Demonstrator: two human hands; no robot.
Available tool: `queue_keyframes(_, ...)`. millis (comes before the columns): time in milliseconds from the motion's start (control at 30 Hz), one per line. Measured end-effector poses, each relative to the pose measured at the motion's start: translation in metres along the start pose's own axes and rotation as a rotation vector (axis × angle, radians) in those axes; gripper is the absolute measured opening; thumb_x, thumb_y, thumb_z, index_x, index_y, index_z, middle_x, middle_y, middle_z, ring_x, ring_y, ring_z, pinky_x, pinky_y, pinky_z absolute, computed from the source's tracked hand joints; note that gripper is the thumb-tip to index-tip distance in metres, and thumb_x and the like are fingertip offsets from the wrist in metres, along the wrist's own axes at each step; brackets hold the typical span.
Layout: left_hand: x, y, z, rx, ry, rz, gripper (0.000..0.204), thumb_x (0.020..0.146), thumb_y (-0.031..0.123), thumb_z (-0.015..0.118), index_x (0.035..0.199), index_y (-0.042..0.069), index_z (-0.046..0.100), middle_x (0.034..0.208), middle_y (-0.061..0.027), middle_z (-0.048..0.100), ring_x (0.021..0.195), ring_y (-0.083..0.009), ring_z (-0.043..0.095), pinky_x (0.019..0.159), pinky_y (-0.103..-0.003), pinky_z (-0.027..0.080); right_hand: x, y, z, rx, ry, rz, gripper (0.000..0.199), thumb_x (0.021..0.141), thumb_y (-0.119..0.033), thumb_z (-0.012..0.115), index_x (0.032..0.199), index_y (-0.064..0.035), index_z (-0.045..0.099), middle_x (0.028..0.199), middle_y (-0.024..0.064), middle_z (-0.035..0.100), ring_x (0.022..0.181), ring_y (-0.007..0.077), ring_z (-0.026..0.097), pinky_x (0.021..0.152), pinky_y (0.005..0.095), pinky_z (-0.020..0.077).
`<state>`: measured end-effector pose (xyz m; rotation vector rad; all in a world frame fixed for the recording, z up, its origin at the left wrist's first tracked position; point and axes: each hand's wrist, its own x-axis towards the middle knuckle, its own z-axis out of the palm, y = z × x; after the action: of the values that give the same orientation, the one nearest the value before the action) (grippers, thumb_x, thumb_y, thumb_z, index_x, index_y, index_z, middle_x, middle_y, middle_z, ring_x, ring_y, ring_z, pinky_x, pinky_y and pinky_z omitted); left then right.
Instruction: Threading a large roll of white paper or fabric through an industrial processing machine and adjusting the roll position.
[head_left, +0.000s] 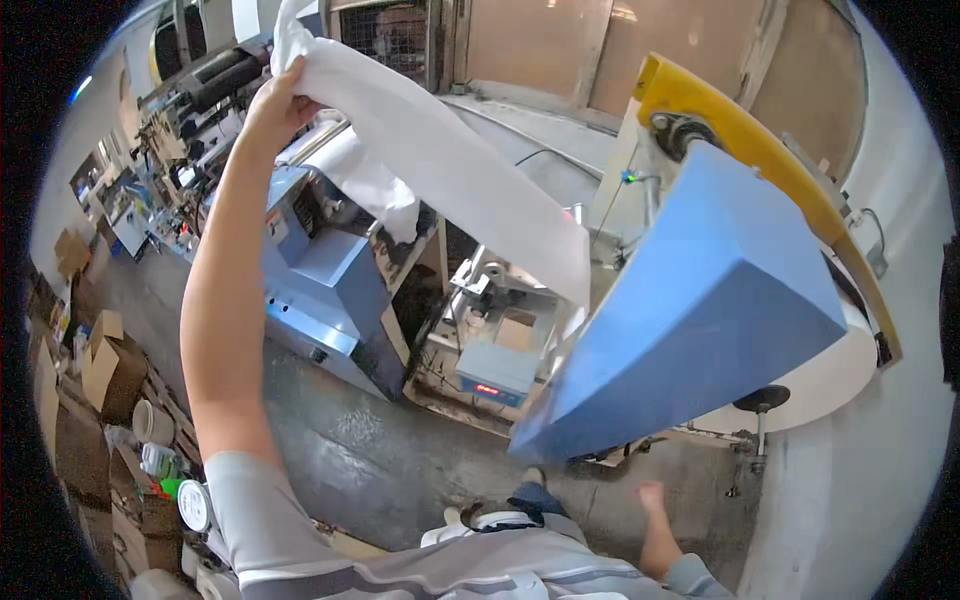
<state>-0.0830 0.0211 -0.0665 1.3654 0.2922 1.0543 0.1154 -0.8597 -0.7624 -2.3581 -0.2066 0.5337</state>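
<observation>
My left hand [284,100] is raised at the upper left, its fingers closed on the bunched end of a long white web [450,150], thin like paper or film. From that grip the web slopes down to the right, toward a blue machine cover [690,300]. Another loose white piece [365,185] hangs below it over the machine on the left. My right hand [652,495] is low on the right, away from the web and below the blue cover. It looks small and foreshortened, and its fingers are not clear.
A large white roll [840,375] sits behind the blue cover, beside a curved yellow machine frame [740,110]. A blue-grey control box with a red display [495,372] is low in the middle. Cardboard boxes [112,370] and white tubs [152,422] line the left side.
</observation>
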Motion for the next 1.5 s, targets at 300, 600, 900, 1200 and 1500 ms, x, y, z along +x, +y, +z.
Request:
queue_keyframes(300,0.056,-0.048,-0.057,-0.117,-0.016,-0.037,0.040,0.094,0.030,0.060,0.117,-0.003,0.054,0.107,-0.0113,0.063,0.096,-0.0205,0.062,0.080,-0.033,0.052,-0.117,-0.117,0.170,-0.164,-0.337,0.154,0.012,0.085,-0.012,0.054,0.084,-0.0025,0.061,0.079,0.0096,0.064,0.059,0.0224,0.057,0.053,0.0355,0.0467)
queue_keyframes(600,0.155,-0.108,0.007,-0.216,-0.032,-0.123,0.035,0.097,0.022,0.054,0.122,-0.003,0.048,0.113,-0.0153,0.060,0.101,-0.0267,0.062,0.087,-0.039,0.054,-0.049,-0.207,0.280,-0.176,-0.032,-0.920,0.017,0.087,-0.021,0.056,0.088,-0.0049,0.062,0.081,0.0154,0.061,0.073,0.0341,0.058,0.060,0.0428,0.0456)
queue_keyframes(900,0.236,-0.218,0.085,-0.332,-0.169,-0.308,0.034,0.097,0.020,0.053,0.124,0.000,0.048,0.115,-0.0150,0.060,0.104,-0.0283,0.061,0.090,-0.042,0.054,-0.071,-0.216,0.334,-0.272,-0.133,-0.447,0.026,0.091,-0.031,0.054,0.099,-0.0082,0.064,0.087,0.0111,0.065,0.077,0.0342,0.061,0.066,0.0478,0.0488)
queue_keyframes(1200,0.324,-0.215,0.106,-0.496,-0.133,-0.200,0.038,0.100,0.019,0.047,0.130,-0.003,0.042,0.128,-0.0204,0.052,0.122,-0.0334,0.048,0.107,-0.050,0.039,-0.116,-0.478,0.230,-0.189,-0.371,-0.096,0.032,0.095,-0.029,0.050,0.115,-0.0063,0.062,0.111,0.0163,0.064,0.096,0.0345,0.062,0.082,0.0422,0.0496)
queue_keyframes(1500,0.378,-0.216,0.020,-0.471,-0.284,-0.217,0.034,0.098,0.018,0.052,0.126,-0.001,0.049,0.123,-0.0137,0.056,0.115,-0.0279,0.055,0.103,-0.045,0.044,-0.027,-0.736,0.164,1.299,-0.037,-0.298,0.046,0.099,-0.026,0.049,0.138,-0.0029,0.039,0.132,0.0160,0.053,0.116,0.0283,0.057,0.096,0.0412,0.0477)
